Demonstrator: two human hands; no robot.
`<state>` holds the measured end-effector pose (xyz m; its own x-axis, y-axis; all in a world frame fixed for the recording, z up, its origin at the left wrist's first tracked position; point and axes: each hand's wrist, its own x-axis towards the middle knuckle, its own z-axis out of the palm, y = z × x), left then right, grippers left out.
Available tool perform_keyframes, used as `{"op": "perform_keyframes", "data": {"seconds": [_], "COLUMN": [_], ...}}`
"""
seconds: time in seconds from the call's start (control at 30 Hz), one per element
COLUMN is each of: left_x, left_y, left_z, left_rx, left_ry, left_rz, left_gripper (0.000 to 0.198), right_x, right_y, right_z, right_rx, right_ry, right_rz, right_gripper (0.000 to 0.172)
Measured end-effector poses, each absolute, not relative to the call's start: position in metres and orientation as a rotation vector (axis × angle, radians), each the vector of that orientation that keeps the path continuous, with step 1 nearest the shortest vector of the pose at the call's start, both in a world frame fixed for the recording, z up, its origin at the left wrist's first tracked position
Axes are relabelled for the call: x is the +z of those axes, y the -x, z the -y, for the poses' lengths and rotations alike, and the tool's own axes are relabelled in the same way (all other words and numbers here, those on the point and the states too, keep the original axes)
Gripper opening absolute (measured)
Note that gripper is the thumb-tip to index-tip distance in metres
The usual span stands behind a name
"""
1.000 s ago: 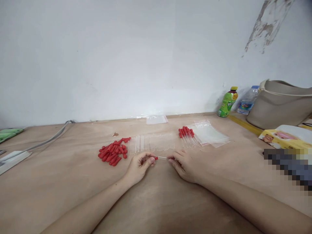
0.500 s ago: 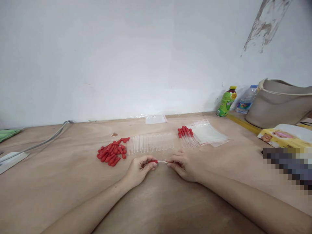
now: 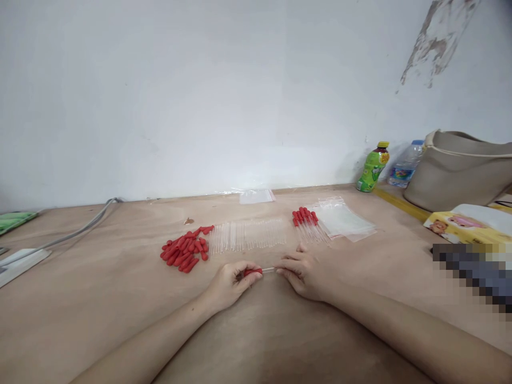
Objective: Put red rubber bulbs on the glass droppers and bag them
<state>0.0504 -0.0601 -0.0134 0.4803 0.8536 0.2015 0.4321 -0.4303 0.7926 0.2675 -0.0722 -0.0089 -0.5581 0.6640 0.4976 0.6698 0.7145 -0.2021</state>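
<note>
My left hand [image 3: 234,282] pinches a red rubber dropper bulb [image 3: 253,272] between thumb and fingers. From the bulb's right end a thin clear dropper tube [image 3: 269,270] runs level into the fingertips of my right hand [image 3: 302,273], which are closed on it. Behind my left hand lies a heap of loose red bulbs [image 3: 184,250]. Right of that heap, clear tubes [image 3: 248,234] lie side by side in a row. Beyond my right hand is a bunch of droppers [image 3: 306,221] with red bulbs on their tubes.
Clear zip bags [image 3: 344,218] lie right of the droppers, and another bag [image 3: 256,196] sits by the wall. A green bottle [image 3: 373,169], a water bottle [image 3: 404,168], a grey-beige bin [image 3: 456,173] and a yellow packet [image 3: 452,224] stand at right. A cable [image 3: 88,221] crosses the left side.
My left hand has shifted its grip, and more of the red bulb now shows between its fingers. Less of the clear tube shows between the hands, which have sunk slightly in view.
</note>
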Motion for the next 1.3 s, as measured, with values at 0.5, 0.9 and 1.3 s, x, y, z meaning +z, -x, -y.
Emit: {"op": "perform_keyframes", "data": {"seconds": [0.5, 0.9, 1.3], "left_x": [-0.014, -0.013, -0.011], "left_y": [-0.043, -0.042, -0.042], "left_z": [0.061, 0.062, 0.061], "left_rx": [0.772, 0.73, 0.816], "left_ry": [-2.157, -2.271, -2.422], "left_rz": [-1.109, -1.051, -0.988], "left_gripper": [0.023, 0.019, 0.018], "right_x": [-0.011, -0.011, -0.012], "right_y": [-0.267, -0.258, -0.251], "right_z": [0.073, 0.074, 0.075], "right_rx": [0.24, 0.248, 0.333], "right_ry": [0.956, 1.044, 1.189], "right_rz": [2.282, 2.313, 2.347], "right_gripper": [0.018, 0.024, 0.03]}}
